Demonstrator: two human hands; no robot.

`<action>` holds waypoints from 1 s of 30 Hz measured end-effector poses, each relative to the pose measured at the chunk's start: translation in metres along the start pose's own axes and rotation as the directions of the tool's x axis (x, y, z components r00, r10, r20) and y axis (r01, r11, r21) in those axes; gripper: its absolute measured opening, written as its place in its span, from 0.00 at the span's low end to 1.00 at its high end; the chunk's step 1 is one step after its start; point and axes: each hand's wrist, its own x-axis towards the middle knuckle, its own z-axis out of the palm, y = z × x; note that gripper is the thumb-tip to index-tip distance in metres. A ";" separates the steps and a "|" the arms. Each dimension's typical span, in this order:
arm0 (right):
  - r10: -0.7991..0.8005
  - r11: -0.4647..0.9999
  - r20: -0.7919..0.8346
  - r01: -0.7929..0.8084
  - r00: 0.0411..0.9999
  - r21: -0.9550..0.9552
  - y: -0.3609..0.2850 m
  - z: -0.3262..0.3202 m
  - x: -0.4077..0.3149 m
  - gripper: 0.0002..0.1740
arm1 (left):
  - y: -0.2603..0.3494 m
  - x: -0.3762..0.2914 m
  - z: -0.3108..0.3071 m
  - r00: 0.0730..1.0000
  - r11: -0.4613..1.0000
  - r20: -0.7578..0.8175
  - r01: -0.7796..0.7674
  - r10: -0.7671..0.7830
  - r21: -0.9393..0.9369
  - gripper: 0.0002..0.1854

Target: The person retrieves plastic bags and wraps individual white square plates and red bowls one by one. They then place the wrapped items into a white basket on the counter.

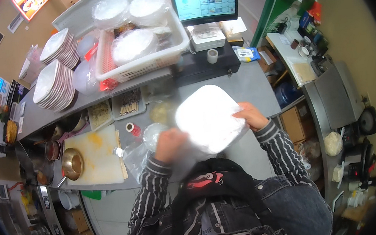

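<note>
A white square plate (210, 115) with rounded corners is held up in front of me, tilted, with thin clear plastic film (237, 131) along its lower right edge. My right hand (251, 116) grips the plate and film at the right side, thumb on top. At the plate's lower left edge is my left hand (170, 145), fingers curled and blurred; whether it pinches film there cannot be made out. Just left of that hand stands a film-covered round bowl (155, 136). A clear plastic bag (136, 159) lies flat on the grey counter (240, 88).
A stained cutting board (99, 161) bears a metal ladle (72, 164). Skewers fill a tray (128, 103); a red-and-white roll (133, 129) stands nearby. On the raised shelf are stacked plates (54, 85), a white basket (148, 65) with wrapped bowls, and a screen (205, 3) above a black drawer (203, 67).
</note>
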 end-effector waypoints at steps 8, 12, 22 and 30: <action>-0.091 0.996 0.114 0.093 0.989 -0.010 -0.017 0.069 -0.021 0.20 | 0.017 -0.022 -0.023 0.948 0.909 -0.284 -0.239 0.143 -0.341 0.17; -0.318 0.947 0.102 0.321 0.943 -0.018 -0.033 0.082 0.000 0.25 | 0.029 -0.034 -0.030 0.985 0.894 -0.138 -0.149 0.099 -0.423 0.20; -0.177 0.759 0.230 -0.015 0.957 0.650 0.005 0.144 0.029 0.31 | 0.054 -0.069 -0.017 0.898 0.817 -0.434 -0.300 0.068 -0.493 0.19; -0.129 0.852 0.170 0.021 0.977 0.522 0.044 0.151 -0.007 0.33 | 0.031 -0.071 0.005 0.612 0.915 -0.770 -0.391 0.182 -0.094 0.17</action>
